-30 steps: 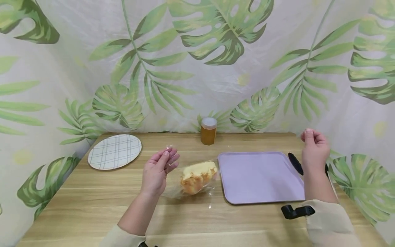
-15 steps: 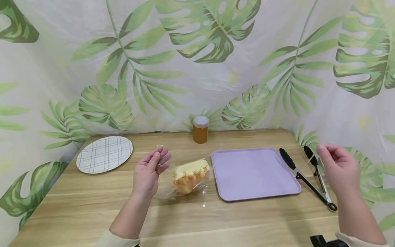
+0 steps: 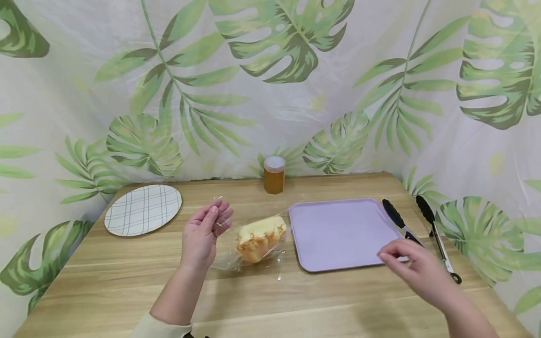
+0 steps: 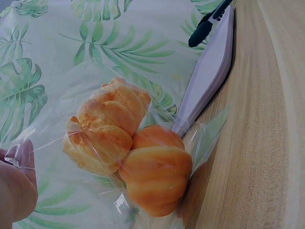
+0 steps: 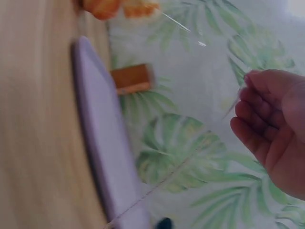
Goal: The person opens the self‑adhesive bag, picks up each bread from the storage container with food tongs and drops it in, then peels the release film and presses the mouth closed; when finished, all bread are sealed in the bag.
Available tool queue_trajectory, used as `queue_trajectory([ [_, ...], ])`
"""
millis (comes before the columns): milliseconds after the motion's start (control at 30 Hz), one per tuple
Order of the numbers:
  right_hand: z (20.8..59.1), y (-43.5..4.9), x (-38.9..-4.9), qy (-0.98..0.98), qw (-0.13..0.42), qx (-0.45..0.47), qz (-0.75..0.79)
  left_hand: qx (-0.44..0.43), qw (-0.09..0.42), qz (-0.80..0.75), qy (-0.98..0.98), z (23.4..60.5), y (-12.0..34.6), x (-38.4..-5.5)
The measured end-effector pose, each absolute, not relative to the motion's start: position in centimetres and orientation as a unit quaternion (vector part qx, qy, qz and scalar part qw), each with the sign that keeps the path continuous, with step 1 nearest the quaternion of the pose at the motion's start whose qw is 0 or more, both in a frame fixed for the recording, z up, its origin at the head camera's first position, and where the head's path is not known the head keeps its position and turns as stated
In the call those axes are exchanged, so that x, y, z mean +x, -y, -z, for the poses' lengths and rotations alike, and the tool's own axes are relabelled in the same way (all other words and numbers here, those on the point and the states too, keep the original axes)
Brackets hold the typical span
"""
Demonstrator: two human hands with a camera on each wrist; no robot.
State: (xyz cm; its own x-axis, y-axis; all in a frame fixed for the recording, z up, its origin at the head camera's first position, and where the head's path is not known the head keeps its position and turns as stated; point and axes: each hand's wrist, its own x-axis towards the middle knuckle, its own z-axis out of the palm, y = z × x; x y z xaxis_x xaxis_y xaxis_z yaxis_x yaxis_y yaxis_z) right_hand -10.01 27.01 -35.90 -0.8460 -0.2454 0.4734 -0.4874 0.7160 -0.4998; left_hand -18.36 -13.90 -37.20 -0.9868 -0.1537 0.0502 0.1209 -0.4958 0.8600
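My left hand (image 3: 204, 234) pinches the gathered top of a clear plastic bag (image 3: 230, 260). Inside the bag are golden-brown bread pieces (image 3: 259, 237); in the left wrist view a ridged loaf (image 4: 159, 174) lies against a lumpier one (image 4: 107, 126). The bag hangs tilted, close over the table. My right hand (image 3: 416, 267), at the front right corner of the lilac tray (image 3: 342, 234), holds thumb and forefinger together. From their tips a thin, see-through strip (image 5: 232, 107) trails in the right wrist view.
Black-tipped tongs (image 3: 439, 241) lie spread at the tray's right, partly behind my right hand. A jar with amber contents (image 3: 274, 180) stands at the back. A checked oval plate (image 3: 143, 210) is at the back left of the wooden table (image 3: 127, 281). Leaf-patterned cloth (image 3: 270, 117) hangs behind.
My right hand has come down from high at the right, swung outward, then moved left to the tray's front corner. The left hand and bag have barely moved; the view shifted slightly.
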Motion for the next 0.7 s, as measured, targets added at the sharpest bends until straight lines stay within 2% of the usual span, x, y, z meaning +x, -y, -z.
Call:
queue_trajectory([
  [200, 40.0, -24.3, -10.9, 0.902, 0.057, 0.247, -0.351, 0.019, 0.078, 0.862, 0.501, 37.2, 13.9, -18.4],
  [400, 43.9, -22.2, -11.6, 0.882, -0.084, 0.226, -0.404, 0.02, 0.075, 0.862, 0.5, 37.3, 13.9, -18.4],
  [500, 45.1, -21.7, -11.7, 0.878, -0.112, 0.218, -0.412, 0.022, 0.075, 0.863, 0.499, 37.2, 13.9, -18.4],
  [700, 45.9, -21.5, -12.0, 0.866, -0.125, 0.204, -0.44, 0.023, 0.077, 0.863, 0.499, 37.2, 13.9, -18.4],
])
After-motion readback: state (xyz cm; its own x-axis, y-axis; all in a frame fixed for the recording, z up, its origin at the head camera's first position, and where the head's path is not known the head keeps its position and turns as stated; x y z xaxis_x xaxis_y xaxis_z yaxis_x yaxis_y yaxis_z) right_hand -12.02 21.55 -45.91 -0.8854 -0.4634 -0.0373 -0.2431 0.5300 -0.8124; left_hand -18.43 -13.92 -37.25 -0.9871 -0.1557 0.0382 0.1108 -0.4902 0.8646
